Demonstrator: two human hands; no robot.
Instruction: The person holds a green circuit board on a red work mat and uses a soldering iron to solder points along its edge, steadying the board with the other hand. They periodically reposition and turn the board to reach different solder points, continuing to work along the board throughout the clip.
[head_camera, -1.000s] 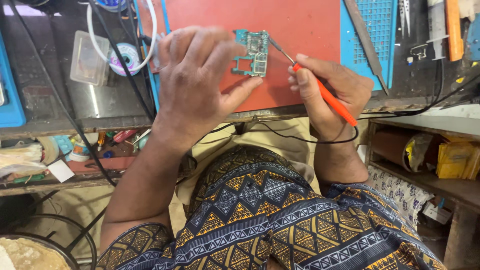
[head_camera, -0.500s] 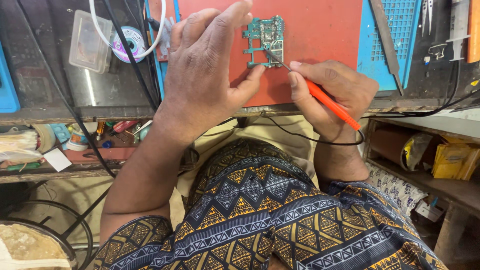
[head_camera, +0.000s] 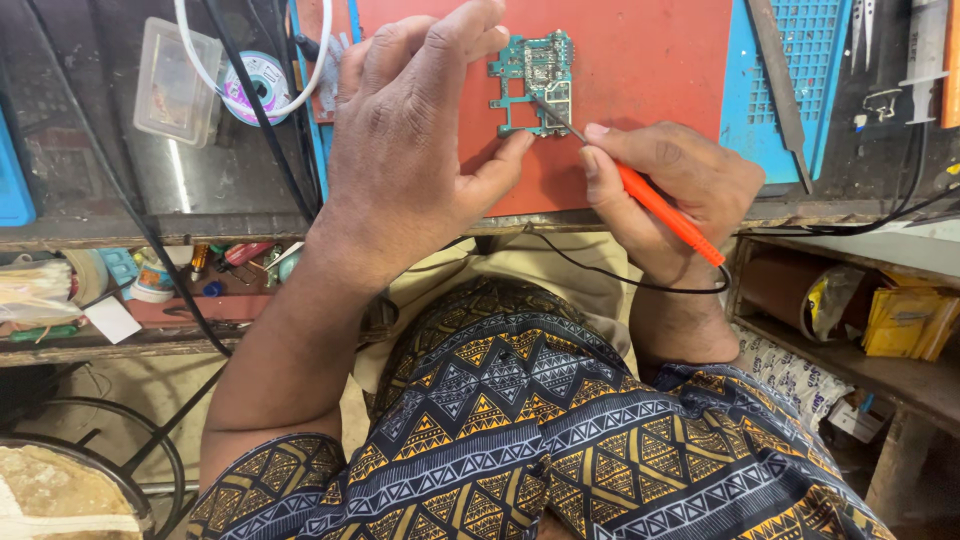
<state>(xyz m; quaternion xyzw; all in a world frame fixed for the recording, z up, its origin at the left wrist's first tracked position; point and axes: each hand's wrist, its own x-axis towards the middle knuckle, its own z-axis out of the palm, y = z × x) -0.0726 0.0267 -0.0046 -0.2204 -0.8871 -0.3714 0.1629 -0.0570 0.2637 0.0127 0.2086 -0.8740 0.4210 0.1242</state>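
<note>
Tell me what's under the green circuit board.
The circuit board lies on a red mat. The left hand covers the mat beside the board's left edge, so nothing there can be seen.

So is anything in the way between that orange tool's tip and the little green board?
Nothing visible. The right hand holds the orange probe, and its metal tip already rests on the green circuit board. The left hand steadies the board from the left side, its fingers clear of the tip's path over the red mat.

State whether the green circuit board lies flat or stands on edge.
Flat: the circuit board lies face up on the red mat.
</note>
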